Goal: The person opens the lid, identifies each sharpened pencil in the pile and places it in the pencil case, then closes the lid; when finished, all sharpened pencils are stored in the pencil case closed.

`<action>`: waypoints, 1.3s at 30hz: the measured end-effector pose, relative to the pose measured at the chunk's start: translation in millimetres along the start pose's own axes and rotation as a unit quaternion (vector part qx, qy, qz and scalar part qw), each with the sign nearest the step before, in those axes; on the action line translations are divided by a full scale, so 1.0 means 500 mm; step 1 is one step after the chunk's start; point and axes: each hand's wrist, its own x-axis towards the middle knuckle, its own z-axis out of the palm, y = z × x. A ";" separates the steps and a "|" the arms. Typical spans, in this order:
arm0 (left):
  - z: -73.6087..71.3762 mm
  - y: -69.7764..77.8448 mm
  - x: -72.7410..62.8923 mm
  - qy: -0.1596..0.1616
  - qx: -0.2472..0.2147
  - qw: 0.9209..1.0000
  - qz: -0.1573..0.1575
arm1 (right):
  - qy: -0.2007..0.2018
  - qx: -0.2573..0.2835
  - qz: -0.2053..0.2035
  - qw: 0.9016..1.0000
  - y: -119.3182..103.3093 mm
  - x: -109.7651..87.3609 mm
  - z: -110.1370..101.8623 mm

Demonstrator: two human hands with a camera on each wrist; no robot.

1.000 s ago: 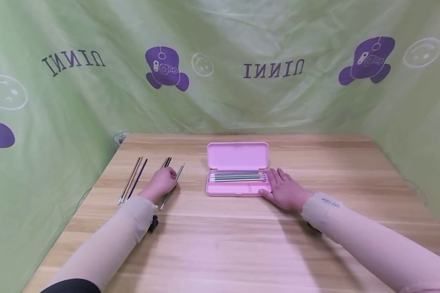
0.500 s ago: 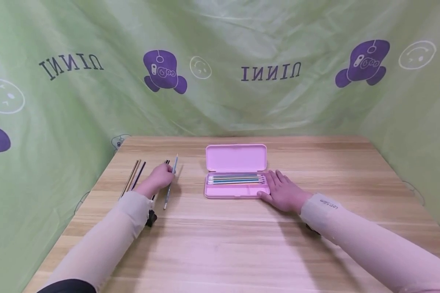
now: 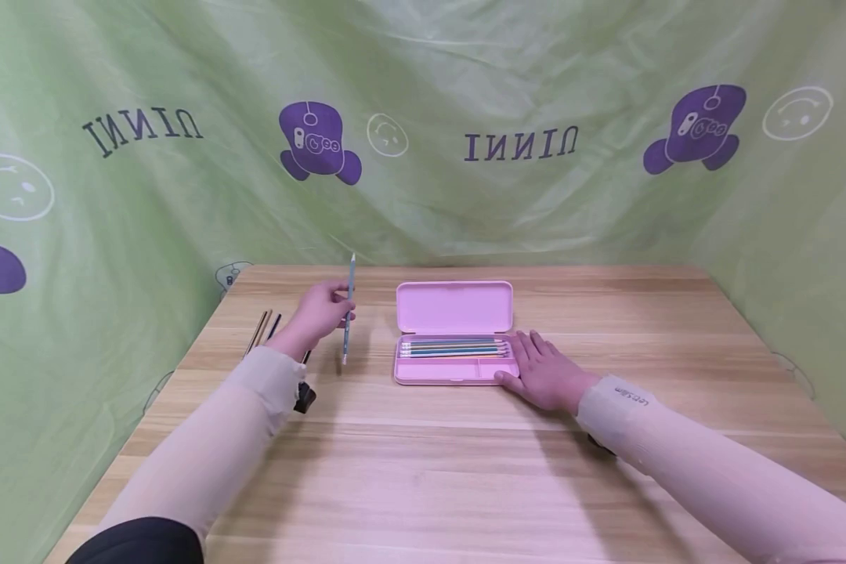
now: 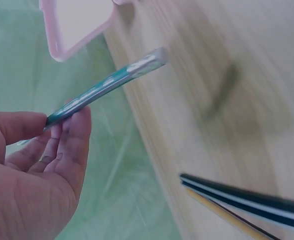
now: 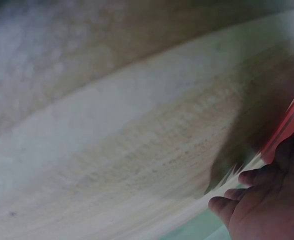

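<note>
My left hand (image 3: 324,312) pinches a teal pencil (image 3: 350,288) between thumb and fingers, above the table. In the left wrist view, the teal pencil (image 4: 107,85) slants up from the fingertips, with the pencil's shadow on the wood beyond. A pink pencil case (image 3: 437,368) lies with its lid (image 3: 454,307) raised at the back. Several pencils (image 3: 451,349) lie side by side in its long rear compartment. My right hand (image 3: 548,374) rests at the case's right end, fingers straight; in the right wrist view the right hand (image 5: 272,205) is dark, beside the case's reddish edge (image 5: 284,122).
Left of the case, more pencils lie on the wooden table (image 3: 423,470), partly hidden by my left arm: gold and dark ones (image 3: 257,333) farthest left, and dark pencils (image 4: 237,197) in the left wrist view. A green printed curtain (image 3: 423,211) hangs behind the table.
My left hand has lifted the teal pencil off the table and carried it up and away toward the back. The pencil now stands nearly upright in the head view. My right hand stays put.
</note>
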 end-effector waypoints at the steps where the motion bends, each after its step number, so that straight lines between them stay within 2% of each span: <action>1: 0.006 0.006 0.005 -0.001 -0.002 1.000 0.004 | 0.001 0.000 -0.001 1.000 0.001 0.000 0.001; 9: 0.054 0.066 0.045 -0.044 -0.019 0.999 0.023 | 0.008 -0.006 -0.005 1.000 0.008 0.000 0.010; 16: 0.094 0.103 0.060 -0.085 -0.010 0.996 0.030 | 0.014 -0.010 -0.004 1.000 0.020 0.007 0.022; 20: 0.115 0.107 0.068 -0.122 0.006 0.992 0.040 | 0.013 -0.010 -0.003 1.000 0.015 0.006 0.018; 27: 0.154 0.106 0.085 -0.185 0.028 0.980 0.073 | 0.008 -0.002 -0.002 1.000 0.007 0.001 0.008; 33: 0.183 0.103 0.084 -0.203 0.067 0.970 0.115 | 0.009 -0.009 -0.002 1.000 0.017 0.008 0.018; 39: 0.210 0.095 0.078 -0.207 0.159 0.953 0.151 | 0.016 -0.009 0.000 1.000 0.025 0.014 0.028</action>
